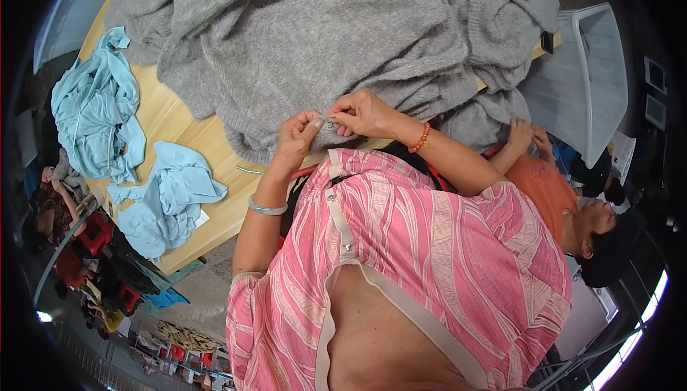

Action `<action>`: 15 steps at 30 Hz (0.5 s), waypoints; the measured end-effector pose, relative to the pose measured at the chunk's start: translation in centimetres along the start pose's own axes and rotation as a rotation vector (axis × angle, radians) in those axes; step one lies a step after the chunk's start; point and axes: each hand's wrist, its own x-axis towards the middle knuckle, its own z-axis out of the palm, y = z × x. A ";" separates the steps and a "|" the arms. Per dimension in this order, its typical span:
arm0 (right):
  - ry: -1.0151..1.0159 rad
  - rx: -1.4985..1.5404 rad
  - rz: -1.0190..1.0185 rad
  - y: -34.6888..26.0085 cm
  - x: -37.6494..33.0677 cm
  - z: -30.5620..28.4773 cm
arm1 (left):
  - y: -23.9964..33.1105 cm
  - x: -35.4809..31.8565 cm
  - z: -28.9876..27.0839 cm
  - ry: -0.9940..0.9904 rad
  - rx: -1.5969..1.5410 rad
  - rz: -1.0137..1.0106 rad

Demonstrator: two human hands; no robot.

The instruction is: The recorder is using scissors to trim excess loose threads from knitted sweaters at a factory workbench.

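A big grey knitted sweater (pixel 322 40) lies spread over the wooden table (pixel 175 129). My left hand (pixel 299 139), with a pale bangle on its wrist, pinches the sweater's ribbed hem at the table's near edge. My right hand (pixel 363 113), with an orange bead bracelet on its wrist, pinches the same hem right beside it. Their fingertips meet around a small shiny bit (pixel 330 125) that is too small to identify. My pink striped top (pixel 429 248) fills the lower part of the view.
Two light blue garments (pixel 93 104) (pixel 168 201) lie crumpled on the table's left side. A thin metal piece (pixel 248 170) rests near the hem. A person in an orange top (pixel 547 187) at the right touches the grey knit. A white plastic crate (pixel 594 69) stands beyond.
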 end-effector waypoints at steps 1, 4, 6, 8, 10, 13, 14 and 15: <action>-0.011 0.080 0.035 0.0 0.0 0.0 | 0.0 0.0 -0.1 -0.030 -0.054 0.008; -0.025 0.131 0.041 -0.1 -0.3 0.3 | 0.0 -0.5 -0.4 -0.076 -0.113 0.010; -0.025 0.099 0.010 -0.3 -0.4 0.5 | 0.1 -0.7 -0.5 -0.094 -0.120 0.010; -0.019 0.030 0.003 -0.6 -0.4 0.6 | 0.2 -0.8 -0.6 -0.107 -0.091 0.004; -0.040 0.077 0.039 -1.0 -0.4 0.5 | 0.3 -0.9 -0.5 -0.110 -0.096 0.027; -0.073 0.190 0.086 -0.7 -0.2 0.3 | 1.3 -1.0 -0.1 -0.113 -0.115 0.046; -0.086 0.256 0.098 -0.5 -0.1 0.3 | 1.5 -1.0 0.0 -0.112 -0.129 0.041; -0.086 0.254 0.096 -0.2 0.0 0.4 | 1.5 -1.0 0.1 -0.112 -0.129 0.044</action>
